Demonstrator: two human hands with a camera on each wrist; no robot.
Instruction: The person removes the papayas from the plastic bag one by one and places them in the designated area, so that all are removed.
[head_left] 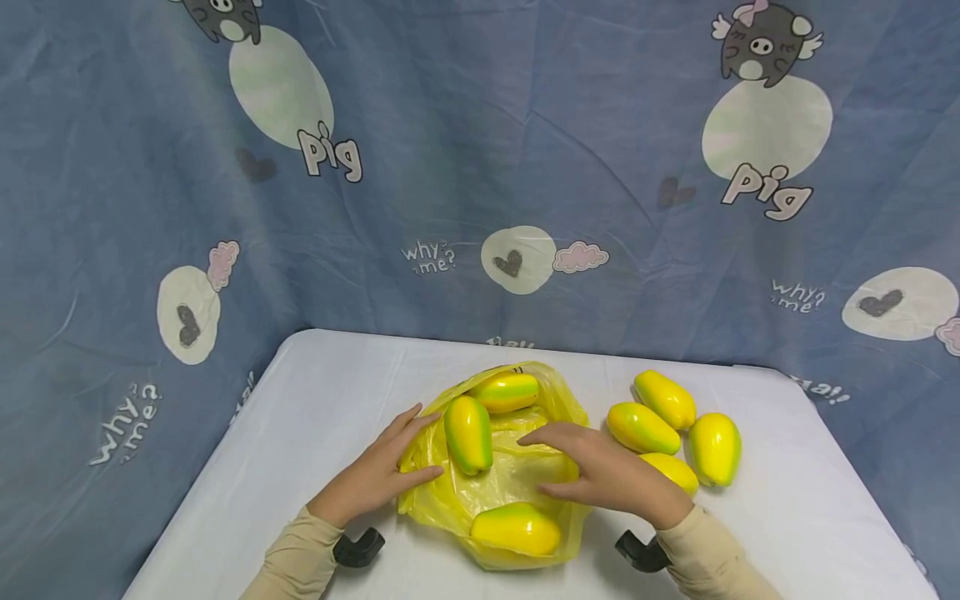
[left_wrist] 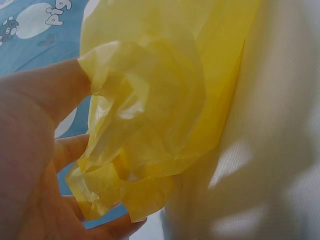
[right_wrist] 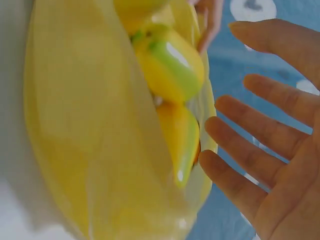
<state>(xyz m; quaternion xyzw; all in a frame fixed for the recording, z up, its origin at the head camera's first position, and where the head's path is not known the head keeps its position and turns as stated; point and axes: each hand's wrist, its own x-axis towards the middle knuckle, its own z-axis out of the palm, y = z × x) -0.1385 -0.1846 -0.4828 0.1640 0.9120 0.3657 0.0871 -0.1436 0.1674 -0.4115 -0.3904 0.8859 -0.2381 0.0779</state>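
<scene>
A yellow plastic bag (head_left: 573, 533) lies on the table with its mouth spread wide. Inside it are three glossy yellow-green papayas: one papaya (head_left: 468, 433) at the left, another papaya (head_left: 507, 392) at the back, and a third papaya (head_left: 517, 529) near the front. At the bag's left rim is my left hand (head_left: 378, 475), thumb and fingers spread; the left wrist view has them touching the thin plastic (left_wrist: 145, 115). My right hand (head_left: 600, 471) reaches over the right rim with nothing in it, its fingers (right_wrist: 255, 170) straight and apart beside the bag.
Several more papayas (head_left: 715, 450) lie grouped on the white tablecloth (head_left: 795, 517), right of the bag and behind my right forearm. A blue printed curtain (head_left: 450, 167) hangs behind the table and along its left side. Black straps (head_left: 358, 548) show at both wrists.
</scene>
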